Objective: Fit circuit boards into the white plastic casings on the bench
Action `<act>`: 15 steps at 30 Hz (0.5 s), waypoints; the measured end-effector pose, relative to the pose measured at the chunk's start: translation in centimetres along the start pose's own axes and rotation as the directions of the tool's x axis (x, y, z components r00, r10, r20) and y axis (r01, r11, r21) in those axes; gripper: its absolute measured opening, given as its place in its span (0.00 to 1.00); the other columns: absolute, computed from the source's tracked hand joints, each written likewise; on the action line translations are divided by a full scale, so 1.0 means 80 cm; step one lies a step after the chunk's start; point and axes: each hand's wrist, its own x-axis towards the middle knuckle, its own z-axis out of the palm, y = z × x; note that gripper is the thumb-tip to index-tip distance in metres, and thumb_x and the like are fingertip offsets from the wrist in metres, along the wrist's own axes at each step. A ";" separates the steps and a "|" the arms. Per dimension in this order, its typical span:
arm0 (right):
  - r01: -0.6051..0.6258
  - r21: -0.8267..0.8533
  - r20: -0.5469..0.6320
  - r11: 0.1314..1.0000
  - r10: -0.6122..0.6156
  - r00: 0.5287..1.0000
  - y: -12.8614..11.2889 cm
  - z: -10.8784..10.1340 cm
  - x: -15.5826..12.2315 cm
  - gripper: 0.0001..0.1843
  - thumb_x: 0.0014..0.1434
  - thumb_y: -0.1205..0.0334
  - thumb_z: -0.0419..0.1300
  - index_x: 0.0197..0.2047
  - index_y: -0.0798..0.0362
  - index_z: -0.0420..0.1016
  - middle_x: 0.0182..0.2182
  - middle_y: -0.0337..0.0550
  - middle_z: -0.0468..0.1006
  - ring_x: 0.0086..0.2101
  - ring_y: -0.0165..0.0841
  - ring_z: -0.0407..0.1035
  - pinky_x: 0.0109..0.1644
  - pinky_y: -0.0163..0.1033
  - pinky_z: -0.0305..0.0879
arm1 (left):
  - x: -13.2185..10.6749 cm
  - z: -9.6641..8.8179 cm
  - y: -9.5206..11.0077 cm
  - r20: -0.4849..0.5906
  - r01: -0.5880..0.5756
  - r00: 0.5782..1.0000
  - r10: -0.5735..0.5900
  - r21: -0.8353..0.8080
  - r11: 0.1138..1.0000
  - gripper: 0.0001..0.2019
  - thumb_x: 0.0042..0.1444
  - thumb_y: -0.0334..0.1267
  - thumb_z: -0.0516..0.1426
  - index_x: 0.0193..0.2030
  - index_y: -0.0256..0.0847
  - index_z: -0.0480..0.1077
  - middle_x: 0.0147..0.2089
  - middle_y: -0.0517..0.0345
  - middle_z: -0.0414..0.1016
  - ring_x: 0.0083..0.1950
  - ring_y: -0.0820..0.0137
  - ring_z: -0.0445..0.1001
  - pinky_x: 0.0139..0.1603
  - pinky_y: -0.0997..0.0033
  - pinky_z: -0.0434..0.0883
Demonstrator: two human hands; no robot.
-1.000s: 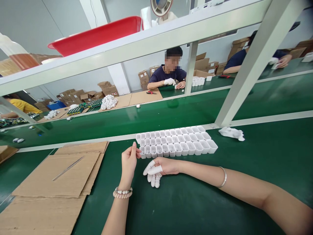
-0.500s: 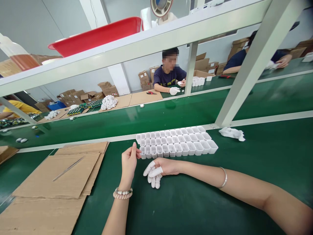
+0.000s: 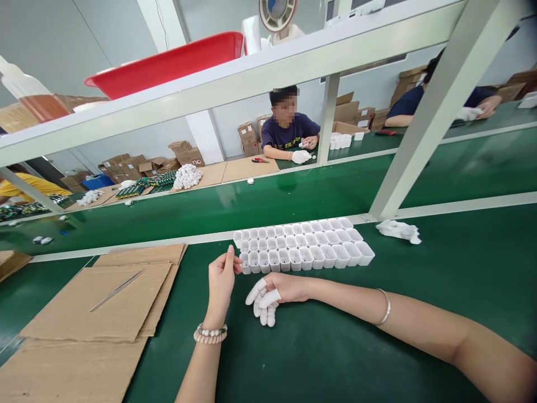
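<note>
The step in hand looks like steadying the white cups [image 3: 296, 260], standing in rows on the green surface [image 3: 344, 336]. The left hand [image 3: 221, 274] has fingers at the near row's left end (gripping or merely touching, I can't tell). The right hand [image 3: 268, 294], nearer, hangs loosely open; handling a cup would call for reaching farther.

The cups [image 3: 307, 264] are white, the tabletop [image 3: 319, 347] green, the cardboard [image 3: 79, 305] brown, the tray [image 3: 168, 62] red.
</note>
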 end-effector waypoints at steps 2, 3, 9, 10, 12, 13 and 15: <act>-0.001 0.008 -0.010 1.000 0.001 1.000 -0.001 0.002 0.000 0.21 0.52 0.58 0.70 0.46 0.62 0.76 0.33 0.49 0.78 0.31 0.36 0.77 0.34 0.38 0.74 | -0.001 0.000 0.001 -0.001 -0.002 1.000 0.002 0.002 1.000 0.24 0.58 0.55 0.54 0.23 0.36 0.72 0.19 0.59 0.68 0.23 0.74 0.66 0.27 0.75 0.63; -0.002 0.012 -0.015 1.000 0.003 1.000 -0.001 0.003 0.001 0.21 0.52 0.57 0.69 0.46 0.62 0.76 0.33 0.49 0.78 0.31 0.36 0.77 0.34 0.38 0.74 | -0.001 0.001 0.001 -0.001 -0.004 1.000 0.004 0.006 1.000 0.24 0.58 0.55 0.54 0.23 0.36 0.71 0.19 0.59 0.68 0.23 0.74 0.66 0.27 0.75 0.64; 0.005 0.058 -0.025 0.998 -0.004 1.000 0.001 0.002 0.003 0.27 0.54 0.55 0.68 0.52 0.63 0.72 0.32 0.51 0.78 0.29 0.38 0.77 0.32 0.40 0.74 | 0.000 0.001 -0.001 0.006 -0.022 1.000 0.022 0.029 0.999 0.25 0.59 0.56 0.52 0.24 0.37 0.71 0.19 0.58 0.69 0.24 0.73 0.67 0.28 0.74 0.64; 0.010 0.076 -0.020 0.997 -0.008 1.000 0.002 0.001 0.003 0.30 0.55 0.55 0.67 0.57 0.62 0.68 0.32 0.52 0.78 0.30 0.39 0.77 0.32 0.41 0.74 | 0.002 0.000 -0.004 0.005 -0.028 1.000 0.028 0.041 0.999 0.25 0.59 0.56 0.52 0.24 0.37 0.71 0.20 0.58 0.69 0.24 0.72 0.67 0.28 0.74 0.65; 0.018 0.123 -0.002 0.992 -0.018 1.000 0.004 -0.003 0.003 0.40 0.57 0.55 0.66 0.66 0.58 0.55 0.34 0.52 0.79 0.31 0.41 0.78 0.34 0.44 0.74 | 0.008 -0.003 -0.011 -0.012 -0.042 0.999 0.043 0.088 0.995 0.24 0.59 0.57 0.51 0.25 0.37 0.70 0.20 0.58 0.69 0.25 0.72 0.67 0.29 0.73 0.65; 0.023 0.146 0.006 0.989 -0.025 1.000 0.005 -0.004 0.003 0.44 0.57 0.55 0.66 0.69 0.56 0.48 0.34 0.52 0.79 0.32 0.41 0.78 0.35 0.45 0.74 | 0.011 -0.004 -0.016 -0.023 -0.050 0.998 0.053 0.125 0.991 0.24 0.59 0.57 0.50 0.26 0.38 0.70 0.21 0.58 0.69 0.25 0.71 0.68 0.30 0.73 0.65; 0.031 0.173 0.009 0.984 -0.033 0.999 0.006 -0.006 0.004 0.49 0.58 0.55 0.65 0.71 0.55 0.38 0.35 0.53 0.79 0.33 0.42 0.78 0.36 0.45 0.74 | 0.018 -0.009 -0.027 -0.041 -0.060 0.997 0.070 0.225 0.972 0.22 0.60 0.57 0.50 0.29 0.39 0.69 0.23 0.58 0.69 0.27 0.70 0.69 0.31 0.71 0.65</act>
